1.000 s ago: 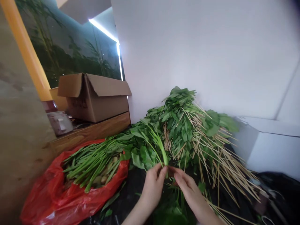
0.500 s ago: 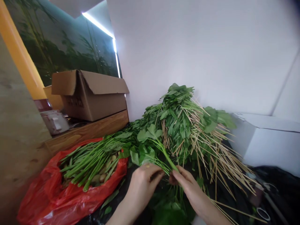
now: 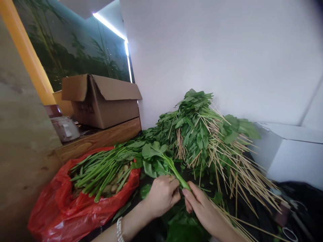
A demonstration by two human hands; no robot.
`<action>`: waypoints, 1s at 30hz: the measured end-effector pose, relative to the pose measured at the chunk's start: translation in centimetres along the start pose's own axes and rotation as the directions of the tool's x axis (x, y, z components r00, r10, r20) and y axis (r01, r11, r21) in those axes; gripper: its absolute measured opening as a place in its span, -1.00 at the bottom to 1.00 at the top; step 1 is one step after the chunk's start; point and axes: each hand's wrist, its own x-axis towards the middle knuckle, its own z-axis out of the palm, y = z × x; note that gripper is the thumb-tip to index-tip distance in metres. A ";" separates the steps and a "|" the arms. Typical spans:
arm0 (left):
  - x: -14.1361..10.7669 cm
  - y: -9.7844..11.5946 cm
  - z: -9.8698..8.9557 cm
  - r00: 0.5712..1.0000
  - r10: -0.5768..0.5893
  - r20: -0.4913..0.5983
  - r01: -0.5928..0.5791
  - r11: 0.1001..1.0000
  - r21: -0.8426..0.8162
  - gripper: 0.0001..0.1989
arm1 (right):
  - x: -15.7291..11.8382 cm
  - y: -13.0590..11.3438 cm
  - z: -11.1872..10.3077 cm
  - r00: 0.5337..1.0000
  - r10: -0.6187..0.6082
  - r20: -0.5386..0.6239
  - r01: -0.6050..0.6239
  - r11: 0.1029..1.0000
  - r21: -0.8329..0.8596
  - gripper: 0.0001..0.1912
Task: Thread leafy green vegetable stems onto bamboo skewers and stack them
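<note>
A thick green stalk of leafy greens (image 3: 179, 176) slants across the middle, its broad leaves pointing up and away. My right hand (image 3: 200, 205) pinches the cut end of this stalk between thumb and fingers. Just left of it, my left hand (image 3: 164, 195) is closed, knuckles up, close beside the stalk; the fingers hide what they hold. More loose leaves (image 3: 183, 228) lie below my hands. Beyond them rises a heap of leafy greens (image 3: 194, 131), with many thin wooden skewers (image 3: 242, 171) sticking out toward the right.
At left a red plastic bag (image 3: 58, 208) holds long green stems (image 3: 101, 168) and small brownish roundish pieces. A cardboard box (image 3: 106, 107) stands on a wooden ledge (image 3: 113, 134) behind it. A white box (image 3: 295, 154) and black plastic (image 3: 300, 198) are at right.
My left hand has gone from a loose pinch on thin stems to a closed fist nearer the right hand. The stalk stays in my right hand. The view has shifted slightly left.
</note>
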 end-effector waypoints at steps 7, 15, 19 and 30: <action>1.0 -3.3 -2.5 0.766 -0.598 -0.234 0.384 0.719 -0.580 -0.73 | -0.1 0.0 -0.2 0.994 0.016 -0.106 -0.028 0.993 -0.118 -0.51; 0.3 -6.1 -3.0 0.956 -0.086 -0.282 0.122 0.986 0.112 -0.75 | -0.2 1.3 0.1 0.985 -0.085 -0.151 0.064 0.988 -0.143 -0.64; 0.4 -6.7 -2.8 0.975 0.061 -0.213 0.004 0.957 0.289 -0.81 | -0.2 0.9 -0.1 0.987 -0.070 -0.143 0.050 0.989 -0.139 -0.66; 1.0 -7.1 -3.6 0.976 0.202 0.086 -0.219 0.862 0.458 -0.93 | 0.5 1.3 -0.5 0.966 -0.152 -0.209 0.111 0.974 -0.199 -0.68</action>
